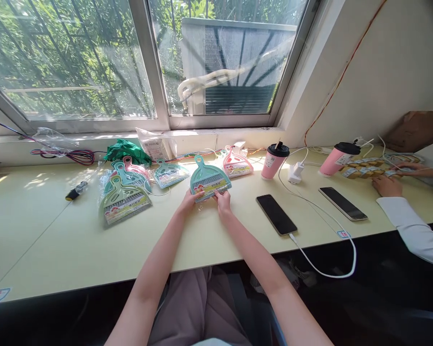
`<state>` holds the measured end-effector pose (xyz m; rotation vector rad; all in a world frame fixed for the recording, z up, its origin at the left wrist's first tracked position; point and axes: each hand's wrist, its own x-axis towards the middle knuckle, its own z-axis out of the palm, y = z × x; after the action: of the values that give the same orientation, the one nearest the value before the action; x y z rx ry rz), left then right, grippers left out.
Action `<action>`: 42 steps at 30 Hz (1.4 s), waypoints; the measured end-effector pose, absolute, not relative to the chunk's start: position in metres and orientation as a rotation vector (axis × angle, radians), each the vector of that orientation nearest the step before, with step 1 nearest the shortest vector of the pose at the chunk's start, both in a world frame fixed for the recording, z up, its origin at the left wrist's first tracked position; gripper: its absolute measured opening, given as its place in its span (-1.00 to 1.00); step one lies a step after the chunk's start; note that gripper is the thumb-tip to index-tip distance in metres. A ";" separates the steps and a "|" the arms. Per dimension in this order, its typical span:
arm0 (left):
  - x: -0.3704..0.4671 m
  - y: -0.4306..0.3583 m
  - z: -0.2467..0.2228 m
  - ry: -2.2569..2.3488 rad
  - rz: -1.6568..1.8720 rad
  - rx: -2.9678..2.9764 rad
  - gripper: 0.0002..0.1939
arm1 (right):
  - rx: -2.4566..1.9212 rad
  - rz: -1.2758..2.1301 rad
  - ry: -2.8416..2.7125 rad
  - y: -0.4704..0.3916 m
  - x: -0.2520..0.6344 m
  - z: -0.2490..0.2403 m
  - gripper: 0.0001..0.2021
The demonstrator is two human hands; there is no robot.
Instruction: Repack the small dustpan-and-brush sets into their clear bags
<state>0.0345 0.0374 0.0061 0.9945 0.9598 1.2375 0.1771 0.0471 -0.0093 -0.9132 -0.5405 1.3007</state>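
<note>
A teal mini dustpan and brush set (207,174), with a printed label across its brush, is held in front of me above the table. My left hand (192,199) grips its lower left corner, and my right hand (222,198) grips the lower right side. To the left lies a group of similar sets in plastic wrap, with a green dustpan set (124,199) in front. Behind, a light teal dustpan set (169,174) lies on the table. A pink dustpan set (237,162) is just beyond my right hand.
A screwdriver (76,191) lies at left. On the right are a pink cup (274,161), a white charger (295,172), a phone (276,214) on a white cable, a second phone (342,203) and another cup (337,159). A co-worker's hands (387,185) handle yellow-brown items at far right.
</note>
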 end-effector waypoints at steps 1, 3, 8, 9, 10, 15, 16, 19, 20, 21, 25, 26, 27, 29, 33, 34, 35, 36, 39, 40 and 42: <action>0.036 0.037 0.005 0.954 1.241 0.994 -0.41 | -0.920 1.285 -0.531 0.047 0.177 -0.009 -0.73; 0.038 0.036 0.004 0.949 1.235 0.994 -0.39 | -0.930 1.263 -0.518 0.047 0.176 -0.010 -0.72; 0.041 0.034 0.005 0.937 1.204 0.999 -0.35 | -0.893 1.250 -0.500 0.047 0.177 -0.009 -0.71; 0.040 0.034 0.006 0.948 1.200 1.000 -0.34 | -0.889 1.255 -0.494 0.048 0.177 -0.009 -0.71; 0.040 0.034 0.007 0.965 1.196 1.002 -0.35 | -0.886 1.264 -0.489 0.048 0.177 -0.009 -0.71; 0.037 0.033 0.012 1.034 1.214 1.012 -0.39 | -0.867 1.321 -0.510 0.052 0.179 -0.010 -0.71; 0.037 0.033 0.013 1.035 1.225 1.016 -0.39 | -0.866 1.327 -0.519 0.053 0.179 -0.010 -0.71; 0.037 0.034 0.012 1.028 1.238 1.039 -0.38 | -0.871 1.351 -0.522 0.054 0.179 -0.009 -0.74; 0.037 0.034 0.012 1.029 1.239 1.048 -0.38 | -0.876 1.362 -0.511 0.054 0.179 -0.009 -0.76; 0.037 0.034 0.011 1.032 1.241 1.053 -0.38 | -0.881 1.375 -0.497 0.053 0.179 -0.008 -0.77; 0.036 0.035 0.010 1.040 1.238 1.056 -0.40 | -0.881 1.423 -0.439 0.054 0.180 -0.005 -0.82; 0.036 0.035 0.010 1.041 1.236 1.055 -0.40 | -0.878 1.433 -0.427 0.054 0.180 -0.004 -0.85; 0.036 0.035 0.010 1.043 1.233 1.055 -0.39 | -0.877 1.439 -0.415 0.055 0.181 -0.004 -0.88; 0.036 0.036 0.012 1.040 1.223 1.059 -0.38 | -0.882 1.431 -0.398 0.056 0.182 -0.005 -0.91; 0.032 0.036 0.015 1.052 1.195 1.053 -0.37 | -0.905 1.416 -0.432 0.060 0.182 -0.009 -0.83; 0.031 0.037 0.016 1.059 1.194 1.051 -0.38 | -0.908 1.425 -0.443 0.061 0.181 -0.010 -0.82; 0.029 0.037 0.016 1.064 1.196 1.050 -0.38 | -0.910 1.439 -0.449 0.062 0.181 -0.011 -0.82; 0.027 0.037 0.017 1.067 1.199 1.049 -0.39 | -0.908 1.453 -0.451 0.062 0.180 -0.012 -0.83; 0.023 0.038 0.017 1.074 1.208 1.033 -0.39 | -0.898 1.484 -0.452 0.063 0.179 -0.011 -0.85; 0.023 0.038 0.017 1.076 1.209 1.029 -0.39 | -0.896 1.483 -0.450 0.063 0.179 -0.010 -0.85; 0.023 0.038 0.017 1.076 1.207 1.031 -0.38 | -0.899 1.472 -0.429 0.062 0.179 -0.009 -0.88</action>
<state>0.0226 0.0376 0.0166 1.0313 1.0760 1.2073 0.1793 0.0617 -0.0085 -0.8990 -0.4289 1.4725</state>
